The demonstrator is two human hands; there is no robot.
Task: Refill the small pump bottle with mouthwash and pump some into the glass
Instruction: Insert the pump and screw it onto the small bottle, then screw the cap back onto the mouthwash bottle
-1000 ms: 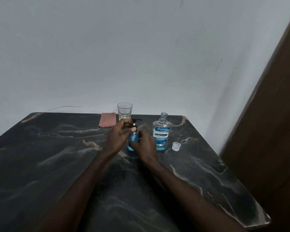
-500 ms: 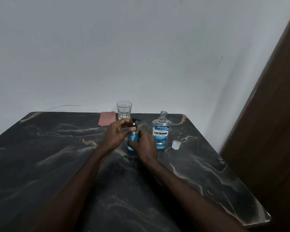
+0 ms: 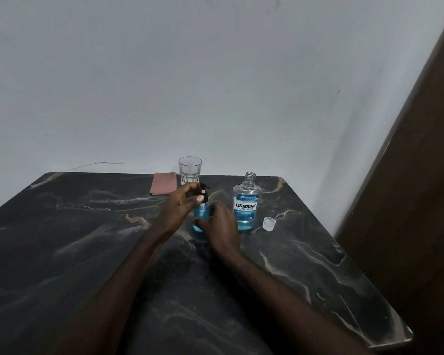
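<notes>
The small pump bottle (image 3: pixel 200 218), full of blue liquid, stands upright on the dark marble table (image 3: pixel 87 252). My right hand (image 3: pixel 219 228) grips its body from the right. My left hand (image 3: pixel 180 204) pinches the black pump head (image 3: pixel 203 192) at the bottle's neck. An uncapped Listerine mouthwash bottle (image 3: pixel 247 203), partly filled with blue liquid, stands just right of my hands. Its clear cap (image 3: pixel 268 223) lies on the table to its right. Behind my left hand, an empty clear glass (image 3: pixel 189 170) stands near the table's back edge.
A folded pink cloth (image 3: pixel 163 186) lies left of the glass at the back edge. A grey wall rises right behind the table. A brown wooden panel (image 3: pixel 408 213) stands along the table's right edge.
My left hand's fingers have shifted slightly around the pump head. The bottle and my right hand stay in the same place.
</notes>
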